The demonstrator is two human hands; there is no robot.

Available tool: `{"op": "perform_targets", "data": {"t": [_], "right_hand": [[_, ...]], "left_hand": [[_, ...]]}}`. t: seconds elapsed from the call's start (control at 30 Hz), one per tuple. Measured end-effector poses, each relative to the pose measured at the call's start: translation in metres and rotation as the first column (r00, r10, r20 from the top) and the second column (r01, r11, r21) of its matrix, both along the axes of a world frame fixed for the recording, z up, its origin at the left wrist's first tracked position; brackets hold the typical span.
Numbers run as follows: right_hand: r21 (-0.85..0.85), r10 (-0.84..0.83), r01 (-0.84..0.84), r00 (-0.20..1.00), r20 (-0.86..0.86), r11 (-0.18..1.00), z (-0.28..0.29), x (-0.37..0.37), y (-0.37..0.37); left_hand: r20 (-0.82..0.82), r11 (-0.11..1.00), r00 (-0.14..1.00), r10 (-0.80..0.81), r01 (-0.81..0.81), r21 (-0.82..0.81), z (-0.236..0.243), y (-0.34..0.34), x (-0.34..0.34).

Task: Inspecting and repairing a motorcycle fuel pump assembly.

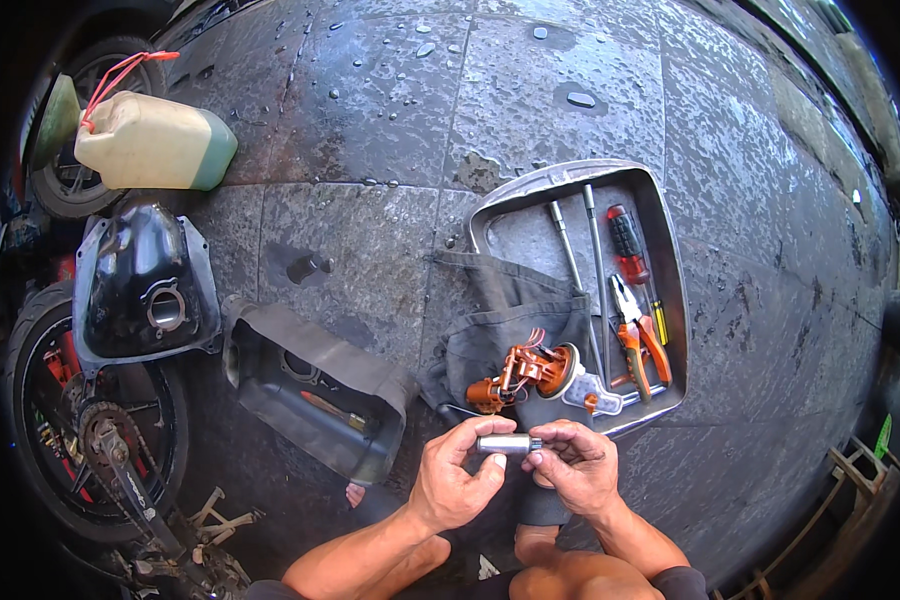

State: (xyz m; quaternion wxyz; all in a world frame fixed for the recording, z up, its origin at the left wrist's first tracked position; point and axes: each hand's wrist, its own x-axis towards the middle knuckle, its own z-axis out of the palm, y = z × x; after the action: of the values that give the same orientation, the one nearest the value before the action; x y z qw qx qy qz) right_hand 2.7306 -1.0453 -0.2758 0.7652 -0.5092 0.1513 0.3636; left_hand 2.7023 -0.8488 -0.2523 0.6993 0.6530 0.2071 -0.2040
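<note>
Low in the head view, my left hand [462, 470] pinches one end of a small silver metal cylinder [503, 443], and my right hand [572, 470] grips its narrower right end. Just beyond them lies an orange pump assembly [538, 368] with wires, a round flange and a float, on a dark grey cloth [505, 285]. The cloth spills over a metal tray [675, 250] holding two long metal rods [595, 260], a red-and-black screwdriver [626, 243], orange-handled pliers [640, 350] and a yellow-handled tool [659, 320].
At left are a black metal tank [135, 270], a jerrycan [155, 140] with red cord and motorcycle wheels [25, 390]. A dark rubber sleeve [265, 380] with tools inside lies left of my hands. A wooden frame [850, 470] stands at right, on wet floor tiles [360, 100].
</note>
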Motion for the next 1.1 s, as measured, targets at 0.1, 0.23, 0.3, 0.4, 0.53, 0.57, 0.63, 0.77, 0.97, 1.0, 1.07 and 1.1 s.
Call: {"op": "perform_targets", "data": {"t": [0.1, 0.23, 0.3, 0.4, 0.53, 0.57, 0.63, 0.77, 0.97, 1.0, 1.07, 1.1], "right_hand": [[0.004, 0.003, -0.003, 1.0, 0.008, 1.0, 0.0013, 0.002, 0.0003], [0.023, 0.001, -0.001, 1.0, 0.007, 1.0, -0.0004, 0.0008, -0.0003], [0.028, -0.002, 0.002, 1.0, -0.003, 1.0, -0.0007, 0.0003, -0.0005], [0.032, -0.005, 0.006, 1.0, -0.009, 0.999, -0.0019, -0.0009, -0.0014], [0.042, -0.011, 0.011, 1.0, 0.005, 0.999, 0.0011, -0.0001, -0.0005], [0.042, -0.011, 0.01, 1.0, 0.004, 0.999, 0.0016, 0.0006, -0.0006], [0.03, -0.003, 0.002, 1.0, 0.028, 1.0, 0.0024, 0.0019, -0.0006], [0.005, -0.03, 0.03, 0.998, 0.059, 1.0, 0.0009, 0.002, 0.0011], [0.048, -0.02, 0.017, 0.998, 0.066, 0.999, -0.0002, 0.0027, -0.0019], [0.04, -0.012, 0.009, 0.997, 0.075, 0.999, -0.0007, 0.0026, -0.0019], [0.032, -0.005, 0.002, 0.997, 0.083, 0.999, -0.0007, 0.0027, -0.0017], [0.025, -0.003, 0.001, 0.997, 0.079, 1.0, 0.0, 0.0032, -0.0013]], "left_hand": [[-0.005, 1.0, 1.0, -0.007, 0.007, -0.007, -0.0007, 0.0018, -0.0008], [-0.014, 0.999, 0.999, -0.042, 0.042, 0.002, 0.0005, 0.0036, 0.001], [-0.003, 0.998, 0.998, -0.057, 0.057, 0.029, 0.0012, 0.0031, 0.0016], [0.019, 0.993, 0.996, -0.089, 0.087, 0.08, 0.0028, 0.0023, 0.0041], [0.045, 0.99, 0.994, -0.097, 0.092, 0.104, 0.0034, 0.0015, 0.0039], [0.044, 0.99, 0.994, -0.097, 0.092, 0.105, 0.0025, 0.0011, 0.0037], [0.057, 0.99, 0.994, -0.097, 0.09, 0.11, 0.0015, 0.0008, 0.0034], [0.031, 0.989, 0.993, -0.115, 0.111, 0.101, 0.0015, 0.0033, 0.0038], [0.131, 0.98, 0.979, -0.159, 0.14, 0.137, 0.0025, 0.0064, 0.0074], [0.132, 0.981, 0.978, -0.16, 0.143, 0.13, 0.0021, 0.0071, 0.0073], [0.132, 0.982, 0.978, -0.163, 0.147, 0.122, 0.0021, 0.0079, 0.0073], [0.12, 0.982, 0.98, -0.16, 0.147, 0.116, 0.0026, 0.0081, 0.0074]]}}
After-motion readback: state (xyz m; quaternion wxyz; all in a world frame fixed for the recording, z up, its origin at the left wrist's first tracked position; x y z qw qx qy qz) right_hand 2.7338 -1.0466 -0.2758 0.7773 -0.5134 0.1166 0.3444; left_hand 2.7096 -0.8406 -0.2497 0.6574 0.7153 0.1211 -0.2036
